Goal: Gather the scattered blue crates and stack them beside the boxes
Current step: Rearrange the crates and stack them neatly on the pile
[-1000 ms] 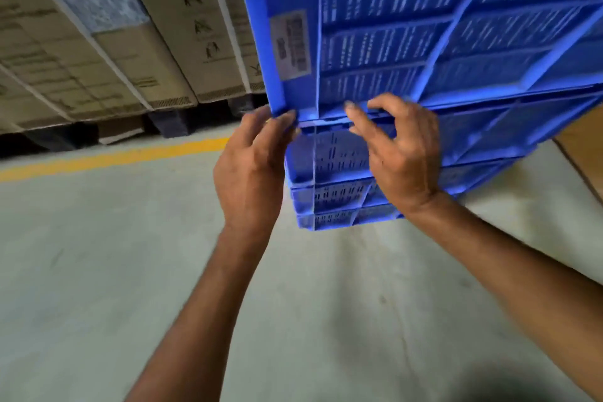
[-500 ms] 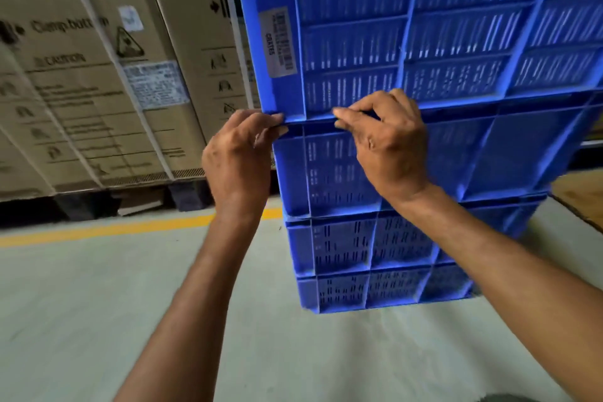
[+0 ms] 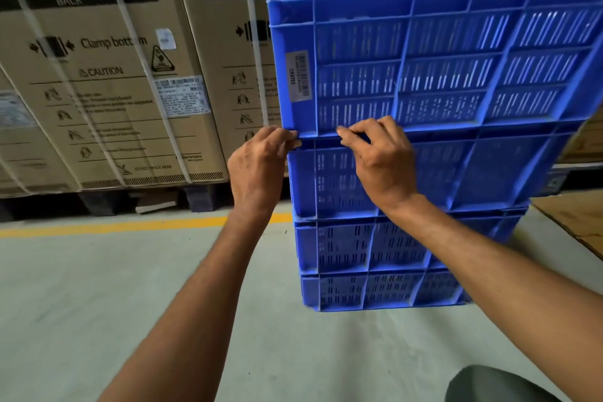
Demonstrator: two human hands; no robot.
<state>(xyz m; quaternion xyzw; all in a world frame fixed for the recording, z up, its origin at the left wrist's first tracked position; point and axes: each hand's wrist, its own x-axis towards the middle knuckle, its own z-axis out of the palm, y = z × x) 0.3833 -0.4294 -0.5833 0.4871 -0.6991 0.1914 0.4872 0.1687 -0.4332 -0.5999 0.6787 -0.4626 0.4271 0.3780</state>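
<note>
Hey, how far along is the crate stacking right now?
Done: three blue crates stand stacked beside the washing machine boxes. In hand: left hand and right hand grip the top crate's bottom edge. Left: seating it squarely; other scattered crates are out of view.

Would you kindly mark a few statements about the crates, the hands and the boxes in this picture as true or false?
1. The left hand and the right hand both hold the top crate at its lower edge. True.
2. The top crate bears no label. False: a white barcode label sits near its left end.
3. The boxes behind the crates read "WASHING MACHINE". True.
4. The line painted on the floor is red. False: it is yellow.
</note>
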